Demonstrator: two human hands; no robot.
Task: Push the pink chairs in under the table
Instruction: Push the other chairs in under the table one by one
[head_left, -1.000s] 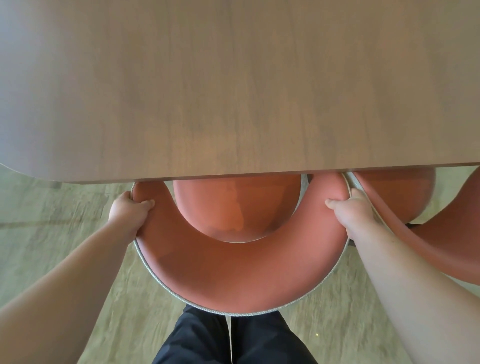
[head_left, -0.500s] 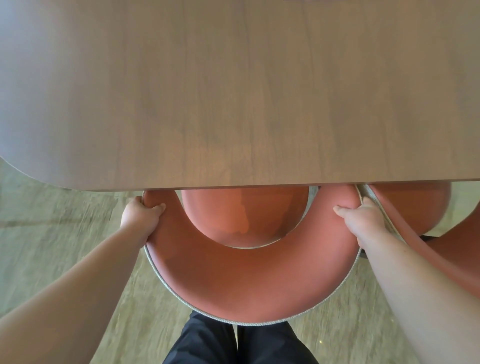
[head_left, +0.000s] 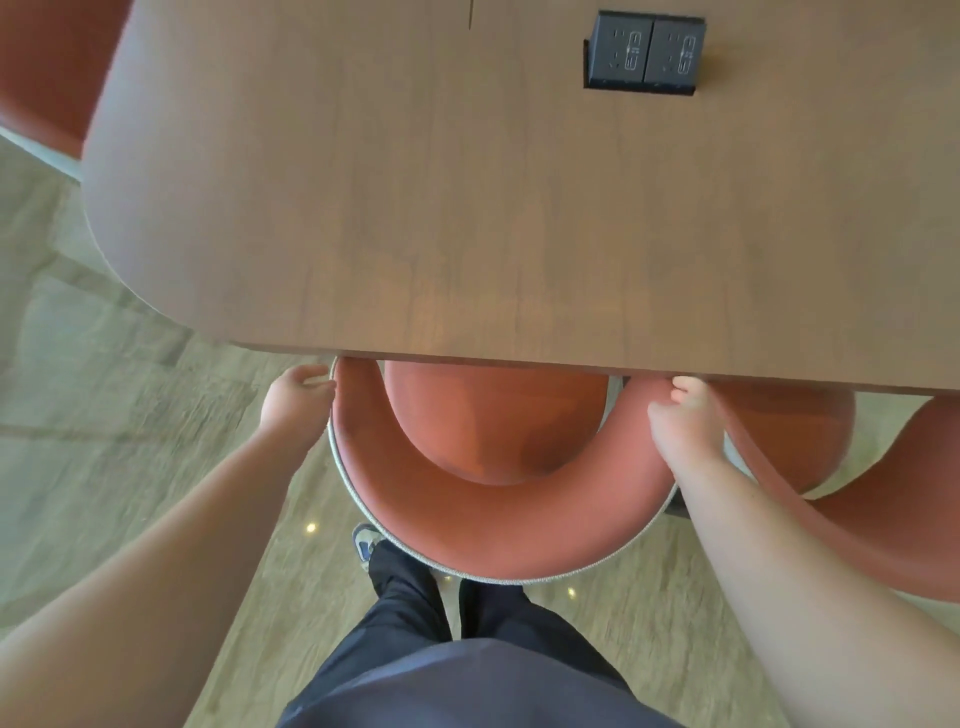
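A pink chair with a curved backrest stands right in front of me, its seat partly under the wooden table. My right hand grips the right end of the backrest, thumb on the inner side. At the left end of the backrest, my left hand lies against the outer rim with loosely curled fingers and its thumb off the top. A second pink chair stands close to the right, touching the first one's backrest.
A black power socket box is set into the tabletop at the far right. Another pink chair shows at the table's far left corner. My legs and one shoe stand just behind the chair on the pale floor.
The chair has slid further under the table as I stepped forward. My left hand's thumb has come off the backrest and the hand now sits beside the rim.
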